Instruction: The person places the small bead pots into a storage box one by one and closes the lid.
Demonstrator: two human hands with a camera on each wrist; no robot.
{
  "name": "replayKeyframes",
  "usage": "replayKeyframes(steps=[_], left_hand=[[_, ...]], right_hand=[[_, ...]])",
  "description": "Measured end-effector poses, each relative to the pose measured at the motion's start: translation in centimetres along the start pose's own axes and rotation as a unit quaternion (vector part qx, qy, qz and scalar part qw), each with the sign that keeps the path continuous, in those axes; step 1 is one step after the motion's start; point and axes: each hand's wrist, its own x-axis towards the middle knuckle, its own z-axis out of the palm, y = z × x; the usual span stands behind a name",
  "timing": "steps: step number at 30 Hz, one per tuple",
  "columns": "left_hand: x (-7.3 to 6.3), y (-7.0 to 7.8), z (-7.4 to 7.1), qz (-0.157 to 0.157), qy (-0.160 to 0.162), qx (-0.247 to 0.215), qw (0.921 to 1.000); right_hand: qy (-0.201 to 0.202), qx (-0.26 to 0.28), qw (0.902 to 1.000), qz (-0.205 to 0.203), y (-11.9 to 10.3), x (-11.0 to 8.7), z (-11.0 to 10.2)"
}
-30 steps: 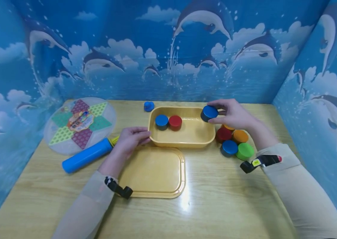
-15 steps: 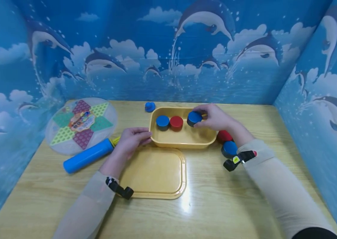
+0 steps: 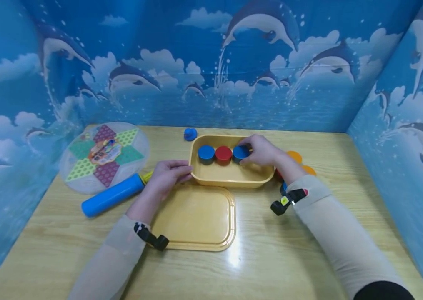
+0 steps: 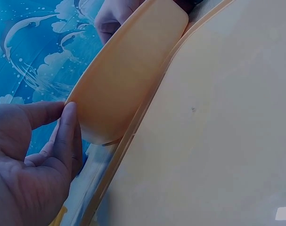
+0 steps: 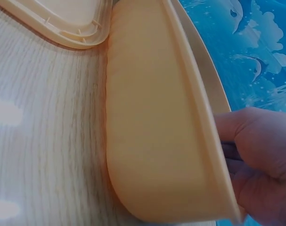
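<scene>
Dolphin-print cloth [image 3: 181,110] backs a wood-grain table [image 3: 271,254]. Inside the yellow plastic box [image 3: 230,183], the thumb and fingers of the right hand [image 3: 264,151] pinch a blue-topped disc [image 3: 239,153], just beside a red disc [image 3: 223,155]. The left hand [image 3: 167,177] pinches the box's end rim. The disc looks light, rigid and smooth, probably best held across its sides; the box seems light too.

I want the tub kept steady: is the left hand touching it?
Touching: in the left wrist view, the left hand pinches the yellow tub at its rim, with no gap showing.
</scene>
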Motion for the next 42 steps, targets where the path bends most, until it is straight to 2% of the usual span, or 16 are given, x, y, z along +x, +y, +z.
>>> replayKeyframes(steps=[10,17,20,26,31,42], left_hand=[[-0.3,0.1,0.4,0.003,-0.009,-0.001,1.0],[0.0,-0.1,0.3,0.002,-0.005,0.003,1.0],[0.2,-0.2,0.2,0.0,-0.003,0.005,1.0],[0.3,-0.4,-0.1,0.011,-0.014,-0.011,0.9998],[0.1,-0.3,-0.1,0.013,-0.017,-0.012,0.9997],[-0.2,0.0,0.0,0.01,-0.014,-0.007,0.9998]], right_hand=[[0.016,0.019,0.9996,0.013,0.0,-1.2,-0.1],[0.037,0.056,0.9976,0.015,0.0,-2.6,-1.1],[0.048,0.056,0.9972,0.012,-0.1,-3.5,-1.6],[0.087,0.039,0.9954,0.014,0.0,-5.9,-2.5],[0.113,0.05,0.9921,0.021,0.2,-8.3,-3.1],[0.149,0.04,0.9876,0.027,1.0,-13.4,-4.1]])
